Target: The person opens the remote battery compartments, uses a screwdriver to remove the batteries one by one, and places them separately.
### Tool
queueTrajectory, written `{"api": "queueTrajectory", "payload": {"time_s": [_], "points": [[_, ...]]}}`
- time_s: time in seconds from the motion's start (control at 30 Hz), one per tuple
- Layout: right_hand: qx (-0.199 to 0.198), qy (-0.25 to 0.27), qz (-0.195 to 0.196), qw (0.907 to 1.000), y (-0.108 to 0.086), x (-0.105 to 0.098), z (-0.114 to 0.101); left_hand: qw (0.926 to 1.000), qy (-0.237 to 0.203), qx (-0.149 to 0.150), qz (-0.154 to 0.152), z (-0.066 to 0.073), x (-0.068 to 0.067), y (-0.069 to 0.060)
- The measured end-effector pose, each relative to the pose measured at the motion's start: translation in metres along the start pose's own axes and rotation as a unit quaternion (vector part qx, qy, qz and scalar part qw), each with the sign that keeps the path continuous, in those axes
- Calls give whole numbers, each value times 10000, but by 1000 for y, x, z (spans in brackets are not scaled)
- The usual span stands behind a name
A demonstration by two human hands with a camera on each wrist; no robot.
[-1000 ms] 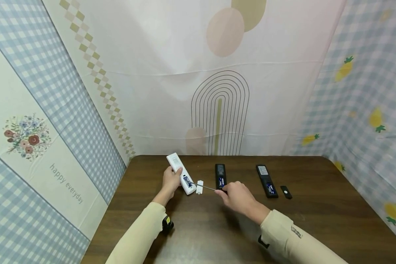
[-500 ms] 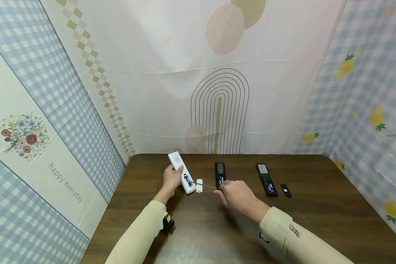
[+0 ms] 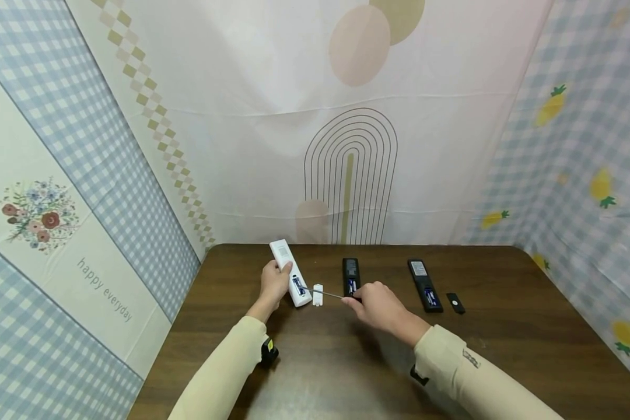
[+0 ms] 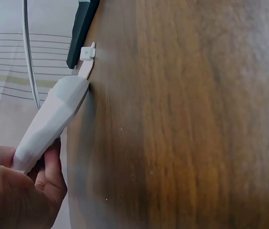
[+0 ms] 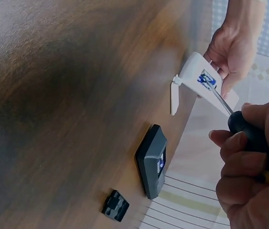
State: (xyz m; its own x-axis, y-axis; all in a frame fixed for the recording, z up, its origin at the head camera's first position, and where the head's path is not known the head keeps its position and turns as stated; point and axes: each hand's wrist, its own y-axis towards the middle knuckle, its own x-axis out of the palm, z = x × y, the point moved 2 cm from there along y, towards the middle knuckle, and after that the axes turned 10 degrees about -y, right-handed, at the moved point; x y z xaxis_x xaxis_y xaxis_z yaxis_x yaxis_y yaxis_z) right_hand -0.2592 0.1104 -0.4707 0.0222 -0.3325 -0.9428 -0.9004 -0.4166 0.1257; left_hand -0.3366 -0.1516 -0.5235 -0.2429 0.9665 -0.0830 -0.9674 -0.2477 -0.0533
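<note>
My left hand (image 3: 275, 283) grips a white remote control (image 3: 280, 252) with its back turned up. Its battery compartment lies uncovered, and blue batteries (image 5: 208, 80) sit inside. In my right hand (image 3: 380, 306) is a screwdriver (image 5: 249, 131) with a dark handle, fingers curled round it. The metal shaft (image 3: 326, 293) points left, and its tip is at the batteries. A white battery cover (image 3: 318, 295) lies on the table just right of the remote.
On the brown table (image 3: 315, 373) a black remote (image 3: 350, 268) with an uncovered compartment lies partly behind my right hand. Further right are another black remote (image 3: 420, 280) with blue batteries and a black cover (image 3: 455, 303). The right wrist view shows a small black piece (image 5: 116, 206).
The white remote has turned slightly more upright in my left hand, its far end shifting a little right. The screwdriver tip stays at the batteries; my right hand has barely moved.
</note>
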Motion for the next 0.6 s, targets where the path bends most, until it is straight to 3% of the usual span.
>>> {"api": "queueTrajectory", "payload": {"time_s": [0.4, 0.6], "points": [[544, 650, -301, 9959, 2, 7, 7, 10000, 36, -76, 26, 0, -1, 2], [443, 475, 33, 9979, 0, 11, 6, 9999, 42, -78, 55, -3, 0, 5]]}}
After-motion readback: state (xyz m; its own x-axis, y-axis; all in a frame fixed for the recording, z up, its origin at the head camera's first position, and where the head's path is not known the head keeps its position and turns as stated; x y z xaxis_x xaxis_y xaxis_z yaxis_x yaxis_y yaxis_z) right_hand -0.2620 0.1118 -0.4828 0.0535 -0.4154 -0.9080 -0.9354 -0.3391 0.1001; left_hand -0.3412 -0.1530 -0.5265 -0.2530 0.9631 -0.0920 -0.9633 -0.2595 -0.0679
